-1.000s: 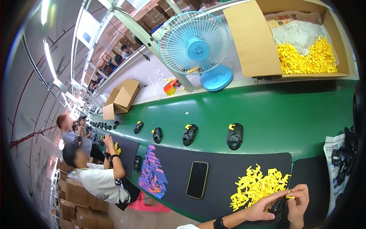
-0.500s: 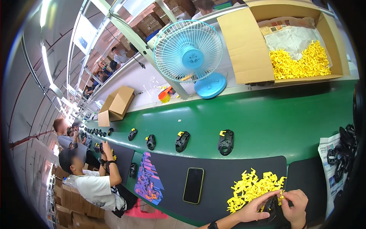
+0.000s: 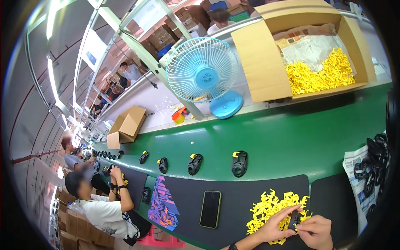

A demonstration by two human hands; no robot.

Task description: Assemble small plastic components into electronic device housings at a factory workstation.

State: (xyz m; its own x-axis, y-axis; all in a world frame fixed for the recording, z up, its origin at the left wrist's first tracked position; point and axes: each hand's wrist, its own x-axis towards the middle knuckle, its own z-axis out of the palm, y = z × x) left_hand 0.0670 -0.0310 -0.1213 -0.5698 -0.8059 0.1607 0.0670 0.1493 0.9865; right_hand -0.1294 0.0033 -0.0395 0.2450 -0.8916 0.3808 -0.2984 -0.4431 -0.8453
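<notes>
My left hand [image 3: 276, 228] is closed around a black plastic housing [image 3: 294, 218], thumb on one side and fingers on the other. My right hand [image 3: 317, 231] pinches at the housing's lower end, where a bit of a small yellow plastic clip [image 3: 296, 226] shows at the fingertips. How the clip sits against the housing is hidden by the fingers. Beneath and behind my hands spreads a heap of yellow clips [image 3: 266, 210] on a dark mat [image 3: 246, 191].
Several black housings with yellow clips, the nearest one [image 3: 239, 163] included, stand in a row on the green belt [image 3: 283, 137]. A phone [image 3: 210, 209] lies on the mat. Black parts [image 3: 370, 168] sit on newspaper at right. Beyond are a blue fan [image 3: 207, 77] and a carton [image 3: 260, 62] of clips. A co-worker [image 3: 100, 208] sits left.
My right hand has shifted from the housing's upper end down to its lower end. The housing now stands more upright in my left hand. The whole view has dipped slightly.
</notes>
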